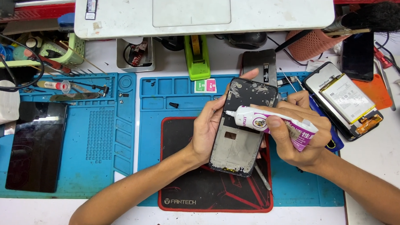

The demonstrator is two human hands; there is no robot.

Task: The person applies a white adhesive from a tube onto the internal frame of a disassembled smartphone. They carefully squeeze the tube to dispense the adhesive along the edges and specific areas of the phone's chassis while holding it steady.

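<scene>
Far left on the worktop [384, 154]: a roll of white tissue [1, 103], and just beside it a dark phone screen [37, 146] lying flat on a blue repair mat [99, 135]. Above the mat, a green tray [55, 54] crowded with small tools. Further right, a green tape dispenser [196, 57] standing under the edge of a white laptop [203, 10]. Centre: a black-and-red mouse pad [206, 183] laid over a second blue mat [160, 98]. Raised above the pad, tilted slightly, a bare phone frame [241, 145], inner side up, with patches of old adhesive near its top. Left hand [206, 130] cupped around the frame's left edge, fingers [250, 74] wrapped behind and closed firmly on it, one fingertip showing above the top edge. Right hand [303, 138] closed around a white and pink glue tube [275, 124], thumb pressed on top, nozzle pointing left and resting at the frame's upper left portion. Under the frame's lower right corner, a slim metal tool [263, 177] on the pad. Right of the hands, an opened phone with exposed battery [346, 100], and beyond it another dark phone [358, 56] beside an orange mesh cup [311, 45].
</scene>
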